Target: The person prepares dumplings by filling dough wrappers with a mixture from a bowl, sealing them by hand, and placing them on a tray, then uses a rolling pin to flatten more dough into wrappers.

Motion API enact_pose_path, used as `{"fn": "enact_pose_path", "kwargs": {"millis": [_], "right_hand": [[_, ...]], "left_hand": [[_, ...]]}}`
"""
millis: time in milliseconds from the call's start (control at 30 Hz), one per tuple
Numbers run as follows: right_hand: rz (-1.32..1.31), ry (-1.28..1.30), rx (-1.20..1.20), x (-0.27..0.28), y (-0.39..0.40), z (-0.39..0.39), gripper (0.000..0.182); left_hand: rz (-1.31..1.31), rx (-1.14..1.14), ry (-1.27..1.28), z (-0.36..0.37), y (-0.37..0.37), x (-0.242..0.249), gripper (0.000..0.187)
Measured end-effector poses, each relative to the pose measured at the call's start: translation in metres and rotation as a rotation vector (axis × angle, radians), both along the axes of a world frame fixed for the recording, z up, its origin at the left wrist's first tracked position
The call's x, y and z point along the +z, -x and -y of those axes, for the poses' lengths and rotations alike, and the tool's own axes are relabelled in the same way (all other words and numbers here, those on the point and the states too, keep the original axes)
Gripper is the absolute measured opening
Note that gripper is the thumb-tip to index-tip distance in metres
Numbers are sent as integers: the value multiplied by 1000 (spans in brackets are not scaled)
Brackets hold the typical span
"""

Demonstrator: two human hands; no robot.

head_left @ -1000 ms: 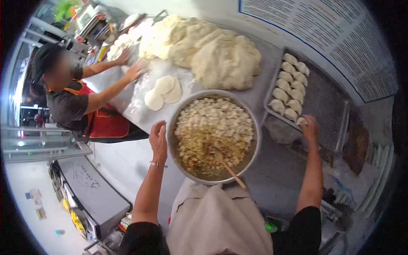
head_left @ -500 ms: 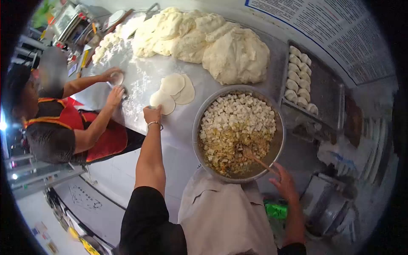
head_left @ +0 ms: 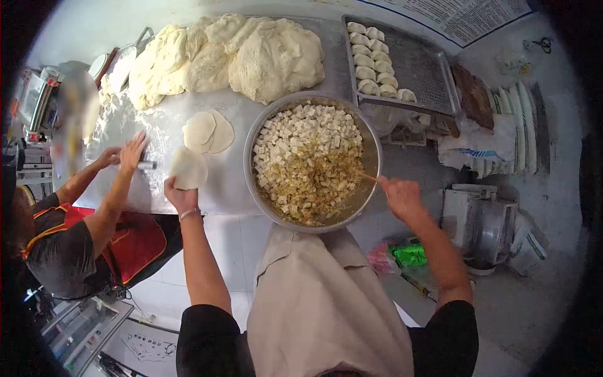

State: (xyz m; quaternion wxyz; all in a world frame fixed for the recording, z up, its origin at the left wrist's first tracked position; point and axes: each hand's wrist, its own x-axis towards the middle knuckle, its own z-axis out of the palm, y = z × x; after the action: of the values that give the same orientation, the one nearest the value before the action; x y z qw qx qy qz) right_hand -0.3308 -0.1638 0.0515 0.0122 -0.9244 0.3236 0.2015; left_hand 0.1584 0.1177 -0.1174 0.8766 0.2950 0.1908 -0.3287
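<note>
My left hand (head_left: 181, 196) pinches the edge of a thin round dough wrapper (head_left: 190, 168), which tilts upward near the table's front edge. Two more dough wrappers (head_left: 222, 133) overlap on the table just beyond it. My right hand (head_left: 403, 198) is closed around the end of a wooden stick (head_left: 369, 178), whose far end is buried in the filling. That filling (head_left: 308, 166), white cubes on one side and yellowish chopped bits on the other, lies in a large metal bowl (head_left: 375, 141) in front of my apron.
Large dough mounds (head_left: 276, 60) lie along the back of the table. At the back right, a metal tray (head_left: 433, 81) carries rows of filled dumplings (head_left: 364, 61). On the left, a co-worker's hands (head_left: 130, 151) work at a small rolling pin (head_left: 147, 165) on the floured surface.
My left hand has drawn the nearest wrapper toward me, off the other two. My right hand, loosely at the stick before, now grips it. The head view has shifted rightward.
</note>
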Motion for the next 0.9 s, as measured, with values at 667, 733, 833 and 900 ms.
{"fn": "enact_pose_path", "kwargs": {"millis": [667, 733, 833, 900], "right_hand": [[703, -943, -357, -59, 25, -26, 36], [791, -869, -300, -37, 24, -32, 36], [926, -576, -147, -29, 25, -40, 34], [1000, -425, -45, -25, 23, -49, 36]], "left_hand": [[-69, -352, 89, 37, 245, 84, 49], [-51, -400, 58, 62, 265, 80, 49], [-45, -410, 26, 104, 294, 81, 52], [-152, -358, 46, 128, 310, 99, 52]]}}
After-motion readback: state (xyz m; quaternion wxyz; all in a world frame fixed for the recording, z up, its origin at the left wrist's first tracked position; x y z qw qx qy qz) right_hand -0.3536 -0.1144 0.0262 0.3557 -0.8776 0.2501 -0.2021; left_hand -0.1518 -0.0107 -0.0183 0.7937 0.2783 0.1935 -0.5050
